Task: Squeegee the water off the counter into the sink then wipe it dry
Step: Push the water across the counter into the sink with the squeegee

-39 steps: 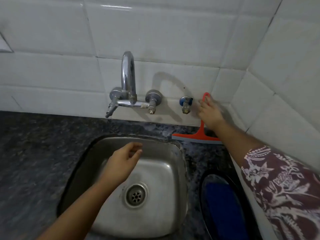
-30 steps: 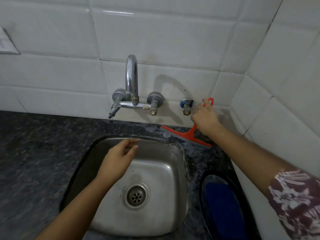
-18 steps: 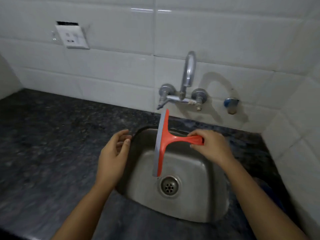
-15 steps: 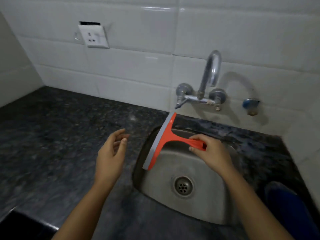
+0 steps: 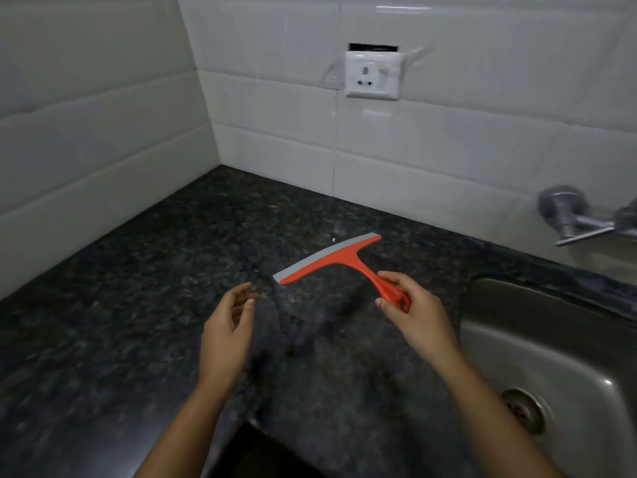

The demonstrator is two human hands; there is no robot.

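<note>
A red squeegee [image 5: 339, 257] with a grey rubber blade hangs over the dark speckled counter [image 5: 155, 288], blade pointing away and to the left. My right hand [image 5: 410, 312] grips its handle. To the left of it my left hand [image 5: 229, 331] hovers above the counter, fingers loosely apart and holding nothing. The steel sink [image 5: 565, 343] lies at the right with its drain [image 5: 522, 410] showing. I cannot make out water on the counter in the dim light.
White tiled walls meet in a corner at the back left. A white wall socket [image 5: 373, 74] sits above the counter. The tap [image 5: 582, 220] juts out at the right edge. A dark opening [image 5: 262, 453] lies below the counter's front edge.
My right hand took the squeegee from the back wall right of the tap and carried it left across the sink to over the counter. My left hand moved left too, and the view swung left.
</note>
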